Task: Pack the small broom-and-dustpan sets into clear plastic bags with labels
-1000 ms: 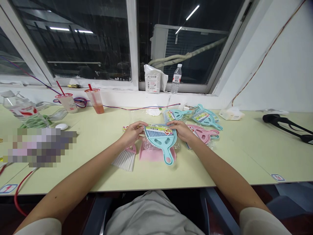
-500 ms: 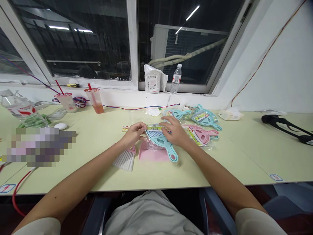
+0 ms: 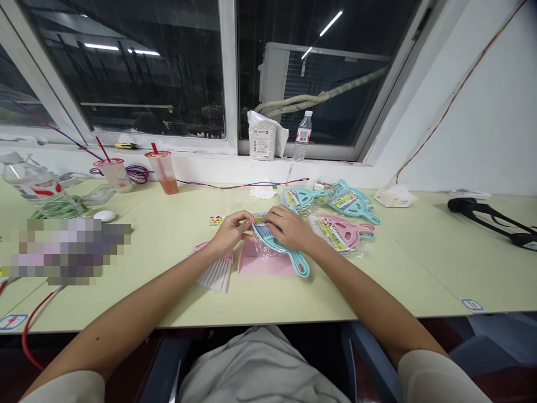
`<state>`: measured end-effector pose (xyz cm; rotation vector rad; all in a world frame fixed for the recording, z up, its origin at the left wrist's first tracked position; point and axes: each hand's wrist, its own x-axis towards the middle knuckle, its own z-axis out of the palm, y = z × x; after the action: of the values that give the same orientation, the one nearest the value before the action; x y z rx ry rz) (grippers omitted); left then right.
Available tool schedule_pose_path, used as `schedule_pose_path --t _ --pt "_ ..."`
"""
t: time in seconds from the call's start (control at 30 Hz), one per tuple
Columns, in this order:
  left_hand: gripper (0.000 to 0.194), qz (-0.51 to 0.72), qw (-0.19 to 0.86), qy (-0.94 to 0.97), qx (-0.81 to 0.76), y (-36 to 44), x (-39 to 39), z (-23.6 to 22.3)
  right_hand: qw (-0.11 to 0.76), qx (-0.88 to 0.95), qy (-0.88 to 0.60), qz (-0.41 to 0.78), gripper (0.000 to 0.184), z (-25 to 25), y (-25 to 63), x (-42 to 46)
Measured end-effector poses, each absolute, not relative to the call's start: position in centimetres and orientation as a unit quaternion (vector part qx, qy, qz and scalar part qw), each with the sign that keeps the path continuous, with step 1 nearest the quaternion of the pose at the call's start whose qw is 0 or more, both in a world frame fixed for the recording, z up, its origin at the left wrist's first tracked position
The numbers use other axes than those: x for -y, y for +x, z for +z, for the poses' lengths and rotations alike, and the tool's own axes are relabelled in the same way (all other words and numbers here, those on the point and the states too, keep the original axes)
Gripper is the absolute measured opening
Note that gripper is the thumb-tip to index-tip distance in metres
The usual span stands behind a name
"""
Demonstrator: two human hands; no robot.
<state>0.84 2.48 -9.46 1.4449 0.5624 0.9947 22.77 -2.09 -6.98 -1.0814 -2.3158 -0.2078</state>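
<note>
My left hand (image 3: 230, 234) pinches the left edge of a light-blue dustpan and brush set (image 3: 298, 264) in clear plastic wrap. Curled over the top and right of the same set is my right hand (image 3: 290, 228), covering most of its printed card. The set's handle points down and to the right. Beneath it lies a pink dustpan (image 3: 264, 265), partly covered. A pink hand brush (image 3: 216, 273) with white bristles rests to the left, partly behind my left forearm.
Wrapped sets lie to the right: a pink one (image 3: 342, 230) and blue ones (image 3: 354, 204). At the back left stand two drink cups (image 3: 163, 173) and a large bottle (image 3: 36, 184). Black-framed headgear (image 3: 490, 218) lies far right. A water bottle (image 3: 302, 137) stands on the sill.
My right hand has shifted from the set's upper right corner inward over its card. The set has turned, its handle swinging to the right. My left hand keeps its hold on the left edge.
</note>
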Motion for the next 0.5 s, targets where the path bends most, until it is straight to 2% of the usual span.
schedule_pose_path --t 0.33,0.43,0.5 --pt "0.028 0.460 0.584 0.624 -0.243 0.5 -3.0 -9.4 0.282 0.815 -0.488 -0.133 0.019 -8.7 28.3 -0.7" --pt "0.027 0.469 0.579 0.620 -0.247 0.5 -3.1 -9.4 0.330 0.794 -0.499 -0.112 0.015 -8.8 28.9 -0.8" --pt "0.026 0.477 0.580 0.614 -0.244 0.4 -3.2 -9.3 0.383 0.765 -0.516 -0.052 0.012 -9.0 29.1 -0.9"
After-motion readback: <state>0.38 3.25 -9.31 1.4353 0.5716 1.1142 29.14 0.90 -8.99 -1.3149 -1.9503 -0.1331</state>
